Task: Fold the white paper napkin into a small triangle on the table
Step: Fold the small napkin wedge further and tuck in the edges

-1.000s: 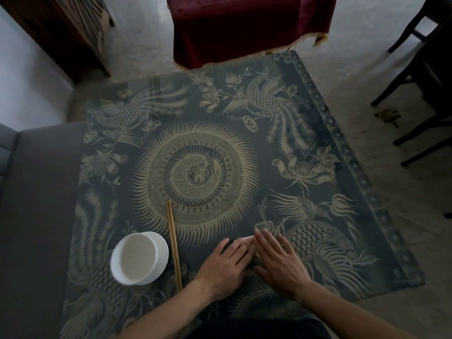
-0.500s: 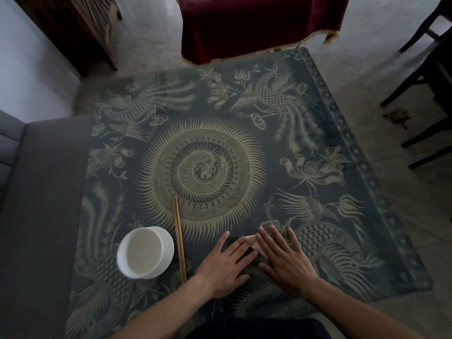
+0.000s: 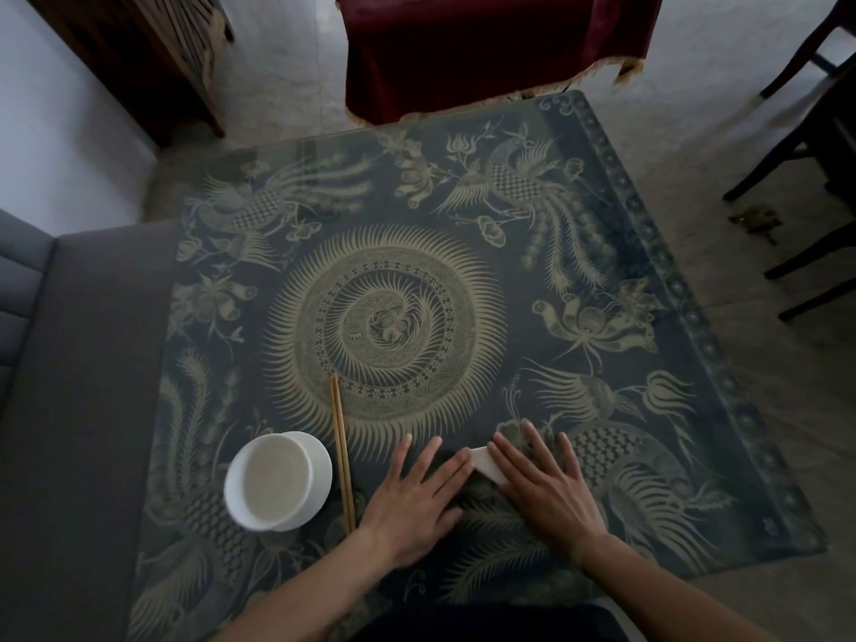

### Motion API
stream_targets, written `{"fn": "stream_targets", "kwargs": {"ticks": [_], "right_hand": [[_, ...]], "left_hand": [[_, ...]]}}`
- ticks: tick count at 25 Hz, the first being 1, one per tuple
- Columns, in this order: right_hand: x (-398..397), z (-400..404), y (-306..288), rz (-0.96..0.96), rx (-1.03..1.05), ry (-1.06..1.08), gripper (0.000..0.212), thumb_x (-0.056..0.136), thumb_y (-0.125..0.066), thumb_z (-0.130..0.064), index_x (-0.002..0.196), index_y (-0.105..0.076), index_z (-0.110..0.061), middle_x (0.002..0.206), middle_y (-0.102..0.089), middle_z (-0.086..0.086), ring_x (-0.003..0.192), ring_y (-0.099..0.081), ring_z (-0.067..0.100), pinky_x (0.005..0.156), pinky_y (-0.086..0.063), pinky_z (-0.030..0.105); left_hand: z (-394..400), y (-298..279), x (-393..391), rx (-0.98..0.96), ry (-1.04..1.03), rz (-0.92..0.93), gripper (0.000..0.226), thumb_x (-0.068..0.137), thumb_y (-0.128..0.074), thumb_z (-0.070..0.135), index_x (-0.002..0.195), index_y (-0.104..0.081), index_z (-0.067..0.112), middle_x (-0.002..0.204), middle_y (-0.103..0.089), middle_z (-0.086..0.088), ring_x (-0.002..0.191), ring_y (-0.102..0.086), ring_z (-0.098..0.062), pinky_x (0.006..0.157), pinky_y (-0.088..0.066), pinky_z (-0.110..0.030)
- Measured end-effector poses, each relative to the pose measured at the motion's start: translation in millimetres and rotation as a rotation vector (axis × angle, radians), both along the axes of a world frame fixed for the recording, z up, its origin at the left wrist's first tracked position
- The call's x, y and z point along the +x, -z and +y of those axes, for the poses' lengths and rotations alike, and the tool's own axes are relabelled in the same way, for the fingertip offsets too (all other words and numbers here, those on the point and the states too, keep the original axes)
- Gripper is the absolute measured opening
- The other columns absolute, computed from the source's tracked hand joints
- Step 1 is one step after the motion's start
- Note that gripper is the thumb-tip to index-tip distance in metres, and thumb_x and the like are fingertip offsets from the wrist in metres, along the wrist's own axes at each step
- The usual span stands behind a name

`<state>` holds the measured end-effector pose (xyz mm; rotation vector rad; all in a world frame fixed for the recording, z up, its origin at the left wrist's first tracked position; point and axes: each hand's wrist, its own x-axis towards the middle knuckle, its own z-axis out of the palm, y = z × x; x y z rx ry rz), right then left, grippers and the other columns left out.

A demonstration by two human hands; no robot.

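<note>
The white paper napkin [image 3: 485, 461] lies folded small on the patterned table [image 3: 463, 234], near its front edge. Only a white corner shows between my hands. My right hand [image 3: 544, 491] lies flat, fingers spread, pressing down on most of the napkin. My left hand [image 3: 414, 495] rests flat on the table just left of it, fingers spread, with one fingertip at the napkin's left corner.
A white bowl [image 3: 277, 481] stands at the front left, with a pair of wooden chopsticks [image 3: 342, 449] lying beside it on its right. A grey sofa [image 3: 69, 386] borders the table's left edge. A dark red draped chair [image 3: 486, 44] stands beyond the far edge, and dark chair legs [image 3: 796, 169] stand at the right.
My two hands have drawn slightly apart, so a white corner of the napkin now shows between them. The camera view has shifted a little.
</note>
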<state>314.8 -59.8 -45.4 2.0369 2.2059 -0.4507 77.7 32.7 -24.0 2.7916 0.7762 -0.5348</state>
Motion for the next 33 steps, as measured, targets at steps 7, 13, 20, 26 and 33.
{"fn": "stream_targets", "kwargs": {"ticks": [7,13,20,26,33], "right_hand": [[-0.8,-1.9,2.4,-0.020,-0.039,-0.037,0.070,0.099,-0.029,-0.059,0.156,-0.013,-0.021,0.164,-0.011,-0.004,0.149,-0.004,0.031,0.112,-0.010,0.065],[-1.5,-0.6,-2.4,-0.032,-0.064,-0.053,0.072,0.098,-0.031,-0.058,0.156,-0.012,-0.020,0.164,-0.011,-0.001,0.150,-0.003,0.030,0.111,-0.011,0.065],[21.0,-24.9,-5.5,-0.073,-0.087,-0.272,0.072,0.096,-0.038,-0.057,0.155,-0.020,-0.018,0.162,-0.019,0.002,0.149,-0.010,0.028,0.112,-0.013,0.061],[34.1,-18.4,-15.6,-0.064,-0.106,-0.365,0.071,0.095,-0.036,-0.059,0.155,-0.016,-0.027,0.162,-0.020,-0.005,0.147,-0.017,0.031,0.109,-0.016,0.059],[40.2,5.2,-26.8,-0.006,-0.114,-0.387,0.056,0.094,-0.043,-0.049,0.148,-0.030,-0.039,0.156,-0.033,-0.008,0.141,-0.034,0.030,0.110,-0.034,0.055]], "left_hand": [[3.2,-9.3,14.0,0.026,-0.035,-0.033,0.065,0.102,-0.022,0.051,0.156,-0.013,0.014,0.164,-0.008,-0.003,0.150,-0.003,-0.026,0.116,0.003,-0.060],[-10.4,5.4,36.9,0.011,0.049,-0.005,0.072,0.103,-0.012,0.055,0.153,0.014,0.011,0.162,0.017,-0.007,0.145,0.025,-0.020,0.117,0.015,-0.050],[-10.8,6.1,35.0,0.021,0.078,0.029,0.078,0.100,-0.012,0.060,0.151,0.018,0.010,0.158,0.027,-0.009,0.141,0.035,-0.021,0.114,0.022,-0.049],[-9.2,1.1,34.1,0.034,0.088,0.052,0.082,0.097,-0.018,0.064,0.152,0.017,0.014,0.158,0.028,-0.008,0.140,0.038,-0.024,0.111,0.022,-0.055],[5.6,0.4,30.3,-0.007,0.159,0.058,0.088,0.094,-0.028,0.068,0.152,0.021,0.024,0.157,0.033,-0.003,0.140,0.036,-0.028,0.108,0.025,-0.061]]}}
